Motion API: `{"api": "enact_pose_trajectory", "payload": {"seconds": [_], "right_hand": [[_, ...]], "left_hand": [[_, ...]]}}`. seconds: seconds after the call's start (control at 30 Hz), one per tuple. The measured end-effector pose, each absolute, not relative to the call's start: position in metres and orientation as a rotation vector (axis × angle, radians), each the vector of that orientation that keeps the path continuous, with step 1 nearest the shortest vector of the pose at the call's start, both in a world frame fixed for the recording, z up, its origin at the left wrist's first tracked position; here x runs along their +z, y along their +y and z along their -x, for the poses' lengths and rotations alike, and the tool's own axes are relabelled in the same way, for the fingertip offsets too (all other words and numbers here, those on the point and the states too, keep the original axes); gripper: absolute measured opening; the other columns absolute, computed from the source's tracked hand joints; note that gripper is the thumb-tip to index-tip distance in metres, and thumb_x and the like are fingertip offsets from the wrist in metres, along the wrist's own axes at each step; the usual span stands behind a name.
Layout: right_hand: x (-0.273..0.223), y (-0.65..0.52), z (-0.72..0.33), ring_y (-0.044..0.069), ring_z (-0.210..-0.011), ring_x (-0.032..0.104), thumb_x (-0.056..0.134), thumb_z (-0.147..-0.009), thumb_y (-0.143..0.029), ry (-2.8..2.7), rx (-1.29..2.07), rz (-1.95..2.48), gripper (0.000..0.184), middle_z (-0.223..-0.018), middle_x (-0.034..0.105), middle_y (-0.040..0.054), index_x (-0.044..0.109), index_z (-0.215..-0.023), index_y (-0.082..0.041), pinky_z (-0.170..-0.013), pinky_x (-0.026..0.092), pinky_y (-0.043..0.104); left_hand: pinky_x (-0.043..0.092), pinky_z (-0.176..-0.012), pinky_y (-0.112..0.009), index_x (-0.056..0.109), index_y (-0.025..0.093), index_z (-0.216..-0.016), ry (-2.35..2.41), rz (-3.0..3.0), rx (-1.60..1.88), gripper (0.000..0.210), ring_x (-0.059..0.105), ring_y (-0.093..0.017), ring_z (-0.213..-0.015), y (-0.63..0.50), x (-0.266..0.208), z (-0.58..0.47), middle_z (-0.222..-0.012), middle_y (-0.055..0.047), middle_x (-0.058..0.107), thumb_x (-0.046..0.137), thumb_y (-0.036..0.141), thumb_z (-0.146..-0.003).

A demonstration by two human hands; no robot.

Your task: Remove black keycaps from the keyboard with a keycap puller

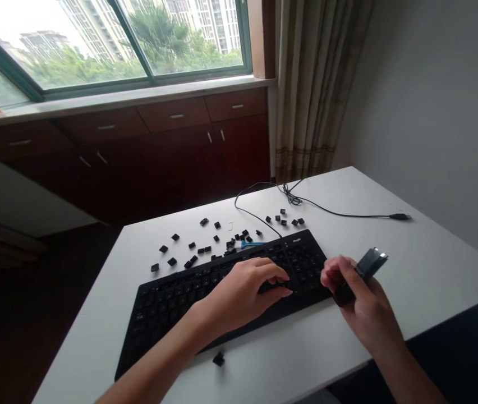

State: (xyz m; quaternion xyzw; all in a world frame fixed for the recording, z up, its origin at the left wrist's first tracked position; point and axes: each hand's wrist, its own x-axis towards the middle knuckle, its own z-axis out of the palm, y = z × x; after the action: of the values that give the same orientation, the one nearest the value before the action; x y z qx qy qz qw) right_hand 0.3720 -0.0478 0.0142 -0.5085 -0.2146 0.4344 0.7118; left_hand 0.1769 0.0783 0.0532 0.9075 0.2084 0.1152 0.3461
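Observation:
A black keyboard [159,306] lies at a slant across the white table. My left hand [245,286] hovers over or rests on its right half, thumb and forefinger apart and nothing visible between them; the keys under the palm are hidden. Beyond the keyboard's right end, my right hand [367,308] is closed around a black tool with metal tips [371,262], its shiny end pointing up and away. The tool's lower part is partly covered by my fingers. Several loose black keycaps [201,251] are scattered behind the keyboard, and a single keycap [219,358] lies in front of it.
A small blue-handled brush [249,244] lies among the keycaps behind the keyboard. The keyboard's cable [340,214] runs across the back of the white table [407,264] to a plug [399,216] at the right. Wooden cabinets [171,151] stand under the window beyond the table.

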Motion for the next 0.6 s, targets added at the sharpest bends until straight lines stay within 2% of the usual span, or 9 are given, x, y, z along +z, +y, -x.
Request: {"api": "enact_pose_trajectory", "payload": {"seconds": [0.07,0.13,0.23,0.33,0.43,0.53,0.6], "right_hand": [[0.014,-0.053,-0.371,0.012,-0.059,0.051,0.067,-0.089,-0.05,-0.643,0.955,1.295,0.033,-0.082,0.064,0.0022,0.07,-0.103,-0.021,-0.055,0.044,0.029],[0.014,-0.058,-0.371,0.012,-0.054,0.047,0.067,-0.089,-0.053,-0.817,0.985,1.455,0.041,-0.072,0.063,0.0005,0.071,-0.112,-0.02,-0.051,0.04,0.028],[0.014,-0.061,-0.369,0.015,-0.057,0.056,0.07,-0.086,-0.054,-0.985,0.997,1.587,0.041,-0.067,0.064,-0.0006,0.073,-0.111,-0.021,-0.053,0.045,0.027],[0.015,-0.057,-0.367,0.019,-0.075,0.068,0.071,-0.086,-0.05,-1.058,0.909,1.597,0.033,-0.082,0.073,0.0023,0.074,-0.104,-0.022,-0.069,0.055,0.028],[0.016,-0.05,-0.374,0.022,-0.082,0.071,0.07,-0.087,-0.049,-1.132,0.86,1.629,0.029,-0.09,0.076,0.0042,0.075,-0.098,-0.022,-0.075,0.057,0.03],[0.016,-0.04,-0.395,0.023,-0.082,0.071,0.071,-0.085,-0.052,-1.164,0.804,1.75,0.033,-0.092,0.077,0.0048,0.075,-0.1,-0.023,-0.072,0.057,0.032],[0.016,-0.03,-0.413,0.026,-0.091,0.072,0.074,-0.081,-0.054,-1.144,0.701,1.851,0.038,-0.098,0.077,0.0053,0.075,-0.104,-0.024,-0.078,0.056,0.034]], "left_hand": [[0.056,-0.081,-0.027,0.071,0.023,-0.107,0.54,-2.342,0.395,0.02,0.069,-0.016,-0.089,0.074,0.05,-0.183,-0.098,-0.003,0.073,0.068,0.036,-0.093],[0.057,-0.08,-0.027,0.071,0.022,-0.107,0.51,-2.351,0.491,0.02,0.07,-0.016,-0.087,0.071,0.048,-0.187,-0.096,-0.003,0.074,0.068,0.037,-0.093],[0.056,-0.08,-0.028,0.069,0.02,-0.106,0.441,-2.395,0.608,0.019,0.069,-0.016,-0.088,0.069,0.045,-0.192,-0.097,-0.004,0.074,0.065,0.036,-0.095],[0.056,-0.08,-0.029,0.067,0.019,-0.108,0.376,-2.45,0.638,0.019,0.068,-0.017,-0.088,0.068,0.041,-0.196,-0.098,-0.005,0.074,0.062,0.034,-0.098],[0.055,-0.083,-0.032,0.064,0.019,-0.113,0.347,-2.504,0.604,0.022,0.067,-0.018,-0.09,0.067,0.035,-0.199,-0.102,-0.006,0.074,0.056,0.034,-0.101],[0.054,-0.09,-0.037,0.06,0.019,-0.124,0.397,-2.598,0.535,0.033,0.064,-0.022,-0.101,0.068,0.03,-0.199,-0.114,-0.009,0.07,0.057,0.041,-0.099],[0.053,-0.093,-0.041,0.06,0.019,-0.126,0.442,-2.669,0.457,0.038,0.062,-0.025,-0.106,0.069,0.027,-0.198,-0.12,-0.01,0.067,0.058,0.045,-0.098]]}}
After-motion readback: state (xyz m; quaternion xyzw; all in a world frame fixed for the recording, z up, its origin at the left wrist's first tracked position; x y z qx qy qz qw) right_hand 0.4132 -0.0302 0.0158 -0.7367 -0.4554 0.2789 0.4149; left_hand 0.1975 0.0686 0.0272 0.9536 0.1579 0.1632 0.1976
